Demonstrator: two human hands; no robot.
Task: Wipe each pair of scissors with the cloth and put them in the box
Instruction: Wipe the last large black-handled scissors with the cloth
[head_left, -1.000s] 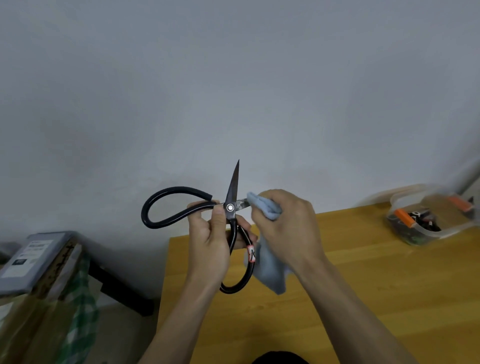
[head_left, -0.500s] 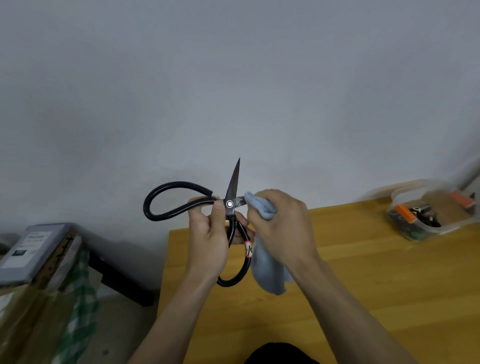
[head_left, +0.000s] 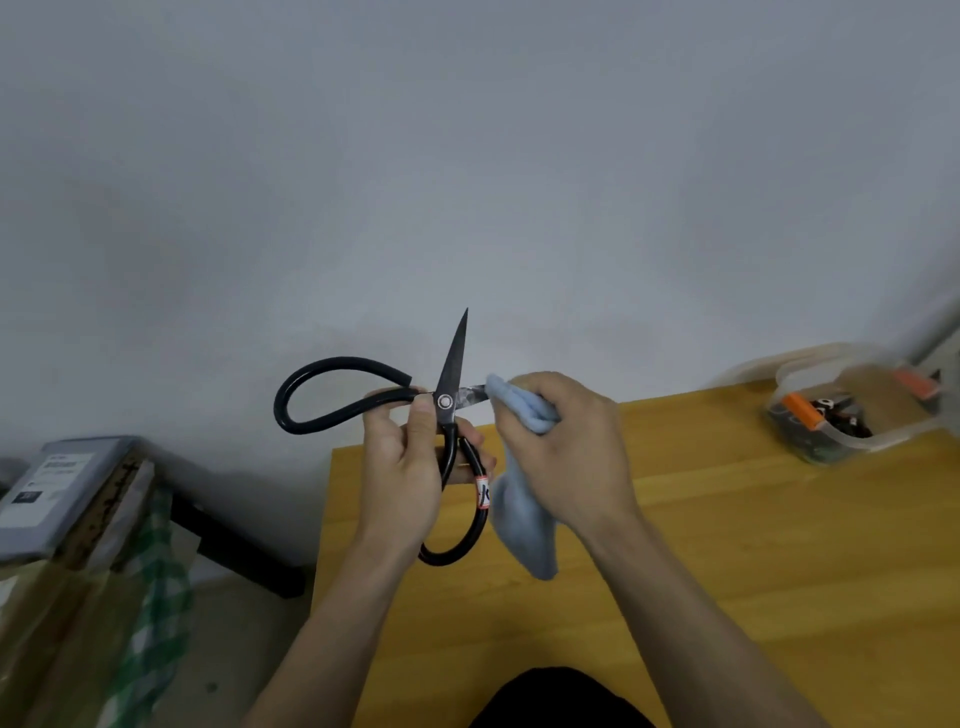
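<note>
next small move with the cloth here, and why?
Probably draw the blue cloth outward along the sideways blade: the right hand pinches it round that blade near the pivot, while the left hand holds the open black scissors. The upright blade looks uncovered.

2 bare forearms come up from the bottom edge, no sleeves in view on either. Left hand (head_left: 402, 467) & right hand (head_left: 569, 457): no gloves, no rings, no watch or band at the wrists. Nails short, unpainted where visible, e.g. on the left thumb. At bottom centre a dark, black-looking rounded patch of clothing (head_left: 561, 699), prob. a garment on the torso or lap; plain fabric, no print or seam that can be made out. Nothing else of the body shows.
</note>
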